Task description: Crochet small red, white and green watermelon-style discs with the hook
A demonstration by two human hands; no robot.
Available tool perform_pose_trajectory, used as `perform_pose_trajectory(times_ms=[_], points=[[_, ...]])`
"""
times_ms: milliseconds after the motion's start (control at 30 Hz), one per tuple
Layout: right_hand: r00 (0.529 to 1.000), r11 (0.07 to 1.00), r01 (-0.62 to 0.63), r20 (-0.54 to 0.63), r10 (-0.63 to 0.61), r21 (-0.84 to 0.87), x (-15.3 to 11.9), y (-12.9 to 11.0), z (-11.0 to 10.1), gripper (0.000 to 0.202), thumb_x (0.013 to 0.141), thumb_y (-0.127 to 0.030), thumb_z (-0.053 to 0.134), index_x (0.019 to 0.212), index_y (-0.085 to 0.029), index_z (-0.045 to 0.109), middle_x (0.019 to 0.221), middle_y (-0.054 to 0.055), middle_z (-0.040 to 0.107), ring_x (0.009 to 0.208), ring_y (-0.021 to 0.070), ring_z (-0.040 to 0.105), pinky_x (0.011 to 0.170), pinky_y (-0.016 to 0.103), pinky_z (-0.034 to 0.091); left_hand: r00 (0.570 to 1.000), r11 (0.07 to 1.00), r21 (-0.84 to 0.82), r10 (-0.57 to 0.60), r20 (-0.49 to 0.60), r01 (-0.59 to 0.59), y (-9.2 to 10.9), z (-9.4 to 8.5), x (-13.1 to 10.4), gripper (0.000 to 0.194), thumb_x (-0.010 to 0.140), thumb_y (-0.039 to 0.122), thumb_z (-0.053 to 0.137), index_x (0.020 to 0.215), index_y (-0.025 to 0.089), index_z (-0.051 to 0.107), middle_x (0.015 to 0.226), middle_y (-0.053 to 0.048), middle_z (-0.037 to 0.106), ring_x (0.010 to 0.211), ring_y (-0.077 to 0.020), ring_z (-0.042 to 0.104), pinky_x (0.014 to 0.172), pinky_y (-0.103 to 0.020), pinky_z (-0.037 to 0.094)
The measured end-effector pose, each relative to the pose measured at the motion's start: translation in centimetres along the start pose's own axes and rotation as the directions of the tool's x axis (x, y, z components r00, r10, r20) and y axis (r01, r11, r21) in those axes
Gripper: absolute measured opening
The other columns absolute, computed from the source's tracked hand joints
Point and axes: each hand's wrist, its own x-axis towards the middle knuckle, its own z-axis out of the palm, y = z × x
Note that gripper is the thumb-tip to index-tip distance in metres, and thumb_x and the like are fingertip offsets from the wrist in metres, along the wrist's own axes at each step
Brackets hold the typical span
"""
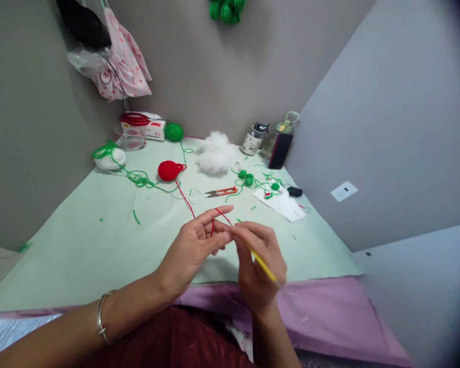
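Red yarn (223,216) runs over the raised index finger of my left hand (199,237) and between its fingers, with thumb and middle finger pinched together. My right hand (260,255) grips a crochet hook (262,263) with a yellow handle, its tip meeting the yarn at my left fingertips. Whatever stitch sits in the pinch is too small to make out. From my left hand the strand leads back to a red yarn ball (169,170) on the table. Beyond my hands lie orange-handled thread snips (222,191), pointing left.
White stuffing (215,153) sits at the back middle. Green yarn (140,178) tangles at left near a white ball (110,159). Small green knitted pieces (248,179) and white tissue (281,202) lie at right. A phone (281,151) leans against a bottle (289,122) beside a pen holder (252,142).
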Motion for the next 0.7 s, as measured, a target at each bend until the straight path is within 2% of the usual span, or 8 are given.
perform_pose_trajectory(times_ms=[67,133,267,400,467,533,633,700], points=[[0.987,0.98,0.14,-0.055,-0.148,-0.141,-0.5,0.2,1.0,0.042,0.094,-0.004,0.067,0.128,-0.028,0.074,0.112,0.008,0.074,0.099,0.0195,0.073,0.079,0.033,0.063,0.999,0.997,-0.059,-0.048,-0.01,0.047,0.0,-0.2,-0.1,0.049,0.083,0.03,0.089,0.13,0.025,0.077,0.077,0.003,0.066,0.069,-0.0076,0.05,0.065,-0.02,0.04],[0.981,0.984,0.149,-0.109,-0.16,-0.099,-0.7,0.3,1.7,0.041,0.094,-0.004,0.066,0.127,-0.029,0.075,0.11,0.007,0.075,0.096,0.0192,0.073,0.077,0.034,0.062,0.99,0.979,-0.147,-0.137,0.017,0.138,0.1,-0.4,-0.1,0.046,0.082,0.031,0.09,0.125,0.022,0.079,0.079,0.002,0.065,0.065,-0.0059,0.046,0.066,-0.019,0.042],[0.988,0.969,-0.088,-0.106,0.115,0.232,0.1,0.0,1.3,0.027,0.098,-0.009,0.062,0.11,-0.027,0.078,0.089,0.003,0.073,0.083,0.0163,0.069,0.073,0.032,0.058,0.974,0.946,-0.234,-0.221,0.039,0.224,1.0,-1.1,0.0,0.041,0.078,0.024,0.092,0.117,0.018,0.083,0.082,0.001,0.064,0.062,-0.0038,0.044,0.064,-0.017,0.045],[0.935,0.81,-0.304,-0.005,0.354,0.502,1.2,-0.4,0.4,0.022,0.102,-0.017,0.056,0.097,-0.025,0.076,0.079,0.0,0.067,0.065,0.0128,0.062,0.064,0.031,0.054,0.992,0.982,-0.135,-0.129,0.008,0.129,1.3,-1.4,0.1,0.039,0.079,0.026,0.092,0.117,0.022,0.083,0.081,0.001,0.066,0.073,-0.0079,0.057,0.073,-0.02,0.05],[0.948,0.851,-0.295,0.025,0.316,0.435,1.2,-0.7,0.5,0.021,0.101,-0.016,0.058,0.1,-0.026,0.076,0.083,0.001,0.069,0.069,0.014,0.065,0.064,0.031,0.055,1.0,0.998,-0.053,-0.02,-0.012,0.02,1.0,-1.2,0.0,0.042,0.08,0.027,0.091,0.12,0.027,0.082,0.079,0.003,0.067,0.076,-0.0092,0.06,0.079,-0.021,0.049],[0.987,0.96,-0.153,-0.014,0.161,0.236,1.0,-0.9,1.0,0.024,0.098,-0.011,0.063,0.107,-0.028,0.078,0.094,0.003,0.075,0.084,0.0172,0.071,0.073,0.033,0.059,0.998,0.998,-0.003,0.055,-0.026,-0.055,0.5,-1.0,-0.1,0.047,0.081,0.027,0.09,0.126,0.03,0.079,0.08,0.003,0.069,0.08,-0.0108,0.061,0.084,-0.023,0.047],[0.995,0.996,0.041,-0.094,-0.034,0.073,0.5,-1.0,1.7,0.039,0.093,-0.004,0.067,0.118,-0.031,0.078,0.112,0.006,0.078,0.1,0.0193,0.073,0.082,0.035,0.061,1.0,1.0,-0.007,-0.002,-0.011,0.002,0.1,-1.0,-0.2,0.048,0.083,0.03,0.089,0.13,0.028,0.077,0.081,0.003,0.069,0.082,-0.0127,0.059,0.086,-0.027,0.044],[0.992,0.982,-0.037,-0.11,0.058,0.184,0.5,-0.8,1.8,0.036,0.094,-0.004,0.066,0.115,-0.031,0.079,0.108,0.005,0.079,0.097,0.0182,0.073,0.082,0.034,0.061,0.998,0.998,-0.008,-0.066,0.017,0.066,0.3,-1.1,-0.2,0.046,0.083,0.032,0.089,0.127,0.026,0.078,0.079,0.003,0.065,0.079,-0.0125,0.054,0.082,-0.027,0.042]])
